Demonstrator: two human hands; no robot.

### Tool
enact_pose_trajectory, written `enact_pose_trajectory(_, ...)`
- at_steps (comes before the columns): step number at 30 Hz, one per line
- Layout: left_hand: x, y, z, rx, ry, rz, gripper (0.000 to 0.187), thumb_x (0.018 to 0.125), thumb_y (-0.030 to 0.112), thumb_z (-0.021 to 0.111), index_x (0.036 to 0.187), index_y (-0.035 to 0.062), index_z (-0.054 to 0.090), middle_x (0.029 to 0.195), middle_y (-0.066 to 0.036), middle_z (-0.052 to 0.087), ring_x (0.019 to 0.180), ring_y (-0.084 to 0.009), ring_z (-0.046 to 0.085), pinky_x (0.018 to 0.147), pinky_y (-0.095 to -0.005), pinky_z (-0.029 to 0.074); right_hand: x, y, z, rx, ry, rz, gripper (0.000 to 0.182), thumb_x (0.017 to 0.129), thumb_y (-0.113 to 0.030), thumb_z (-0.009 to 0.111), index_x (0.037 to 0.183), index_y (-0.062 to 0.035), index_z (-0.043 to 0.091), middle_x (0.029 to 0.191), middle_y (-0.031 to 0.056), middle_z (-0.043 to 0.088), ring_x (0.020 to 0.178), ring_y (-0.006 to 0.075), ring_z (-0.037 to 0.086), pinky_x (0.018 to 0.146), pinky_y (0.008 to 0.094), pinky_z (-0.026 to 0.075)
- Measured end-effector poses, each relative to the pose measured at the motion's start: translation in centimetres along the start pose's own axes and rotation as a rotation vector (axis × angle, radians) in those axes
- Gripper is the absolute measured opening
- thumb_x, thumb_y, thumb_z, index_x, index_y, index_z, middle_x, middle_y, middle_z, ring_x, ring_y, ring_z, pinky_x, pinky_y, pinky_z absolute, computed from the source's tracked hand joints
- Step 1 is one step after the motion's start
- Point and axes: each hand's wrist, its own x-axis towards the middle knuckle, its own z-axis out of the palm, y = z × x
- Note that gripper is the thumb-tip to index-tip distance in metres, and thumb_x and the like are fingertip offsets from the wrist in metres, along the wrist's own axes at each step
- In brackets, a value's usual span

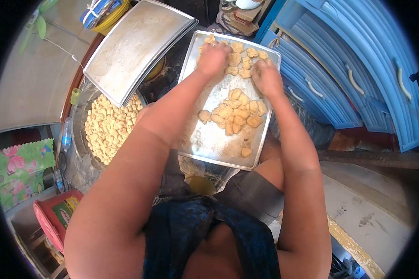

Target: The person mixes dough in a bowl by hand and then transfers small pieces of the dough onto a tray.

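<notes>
A metal tray point(195, 142) rests across my lap, tilted a little. Pale dough pieces lie on it in two groups, one at the far end and a dough cluster point(237, 114) in the middle, with a single piece near the close edge. My left hand point(213, 59) is over the far left of the tray, touching dough pieces, its fingertips partly hidden among them. At the far right edge my right hand point(266, 78) has its fingers bent beside the dough; what they hold, if anything, is hidden.
Stacked metal trays point(137, 42) stand at the upper left, partly over a large basin point(81, 139) full of dough pieces point(109, 125). Blue drawers point(344, 60) fill the right. A pink container point(49, 221) is at the lower left.
</notes>
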Motion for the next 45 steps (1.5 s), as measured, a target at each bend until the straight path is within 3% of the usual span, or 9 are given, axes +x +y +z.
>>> enact_pose_trajectory(2, 0.4, -1.4, -0.5, 0.104, -0.05, -0.219, 0.025, 0.07, 0.016, 0.058, 0.095, 0.012, 0.06, 0.091, -0.006, 0.059, 0.095, -0.0237, 0.051, 0.081, -0.0422, 0.034, 0.5, -0.2, 0.7, -0.018, 0.065, -0.108, 0.021, 0.076, -0.014, 0.056, 0.097, -0.0108, 0.059, 0.104, 0.0102, 0.051, 0.101, 0.0292, 0.048, 0.087, 0.0393, 0.039)
enact_pose_trajectory(9, 0.5, -1.4, -1.7, 0.106, -0.221, -0.303, 0.03, 0.067, 0.026, 0.064, 0.093, 0.013, 0.063, 0.09, -0.005, 0.06, 0.095, -0.0231, 0.051, 0.082, -0.0422, 0.031, 3.4, -2.2, 2.8, -0.113, 0.139, -0.258, 0.026, 0.078, -0.012, 0.05, 0.102, -0.0153, 0.06, 0.11, 0.0069, 0.05, 0.107, 0.0248, 0.044, 0.095, 0.0427, 0.028)
enact_pose_trajectory(14, 0.0, -1.6, -0.5, 0.131, -0.132, -0.303, 0.024, 0.069, 0.032, 0.065, 0.082, 0.0122, 0.063, 0.084, -0.004, 0.06, 0.091, -0.0229, 0.051, 0.079, -0.0424, 0.028, 5.1, -3.2, 2.9, -0.25, -0.13, -0.175, 0.024, 0.079, -0.02, 0.051, 0.1, -0.0158, 0.061, 0.103, 0.007, 0.057, 0.109, 0.024, 0.044, 0.094, 0.0423, 0.026)
enact_pose_trajectory(19, 0.0, -1.8, -1.3, 0.13, -0.071, -0.321, 0.022, 0.07, 0.031, 0.064, 0.081, 0.0112, 0.063, 0.082, -0.005, 0.061, 0.09, -0.0238, 0.053, 0.08, -0.0423, 0.029, 5.6, -2.9, 2.7, -0.219, -0.165, -0.159, 0.026, 0.078, -0.021, 0.054, 0.102, -0.0181, 0.061, 0.103, 0.0073, 0.058, 0.11, 0.0253, 0.044, 0.094, 0.0423, 0.026)
enact_pose_trajectory(24, 0.4, -2.5, -3.4, -0.105, -0.432, -0.388, 0.021, 0.071, 0.019, 0.058, 0.088, 0.0074, 0.061, 0.09, -0.013, 0.062, 0.086, -0.029, 0.059, 0.075, -0.038, 0.044, 4.6, -2.3, 3.0, -0.263, -0.088, -0.231, 0.027, 0.079, -0.023, 0.055, 0.105, -0.0203, 0.06, 0.111, 0.0073, 0.056, 0.111, 0.0246, 0.043, 0.094, 0.0424, 0.026)
enact_pose_trajectory(30, -0.2, -3.5, -6.4, -0.006, -0.331, -0.679, 0.025, 0.069, 0.02, 0.06, 0.091, 0.0075, 0.06, 0.091, -0.015, 0.062, 0.089, -0.0294, 0.059, 0.076, -0.0364, 0.046, 5.0, -3.4, 3.4, -0.168, -0.141, -0.104, 0.029, 0.078, -0.028, 0.057, 0.105, -0.0171, 0.06, 0.114, 0.0079, 0.051, 0.113, 0.0243, 0.041, 0.094, 0.0424, 0.026)
enact_pose_trajectory(35, -0.5, -4.9, -5.1, -0.015, -0.272, -0.65, 0.027, 0.07, 0.02, 0.06, 0.095, 0.0085, 0.059, 0.091, -0.014, 0.063, 0.088, -0.0288, 0.059, 0.076, -0.0371, 0.046, 3.9, -3.8, 2.6, -0.08, -0.128, -0.394, 0.027, 0.075, -0.022, 0.058, 0.1, -0.0139, 0.059, 0.106, 0.0076, 0.052, 0.109, 0.0252, 0.043, 0.096, 0.0418, 0.026)
enact_pose_trajectory(39, -0.2, -4.7, -3.8, -0.062, -0.302, -0.616, 0.03, 0.073, 0.025, 0.061, 0.097, 0.0077, 0.058, 0.092, -0.015, 0.062, 0.087, -0.0298, 0.059, 0.076, -0.0381, 0.047, 3.8, -3.8, 2.7, -0.126, -0.298, -0.382, 0.029, 0.073, -0.017, 0.058, 0.102, -0.0134, 0.058, 0.109, 0.0088, 0.051, 0.111, 0.0265, 0.041, 0.098, 0.0425, 0.024)
enact_pose_trajectory(45, 0.0, -4.0, -3.0, -0.073, -0.196, -0.682, 0.03, 0.073, 0.027, 0.063, 0.094, 0.0066, 0.058, 0.09, -0.016, 0.062, 0.086, -0.031, 0.06, 0.074, -0.0386, 0.047, 3.7, -3.5, 3.6, -0.102, -0.128, -0.376, 0.032, 0.07, -0.019, 0.059, 0.102, -0.0134, 0.059, 0.102, 0.0078, 0.052, 0.108, 0.0259, 0.043, 0.098, 0.0458, 0.023)
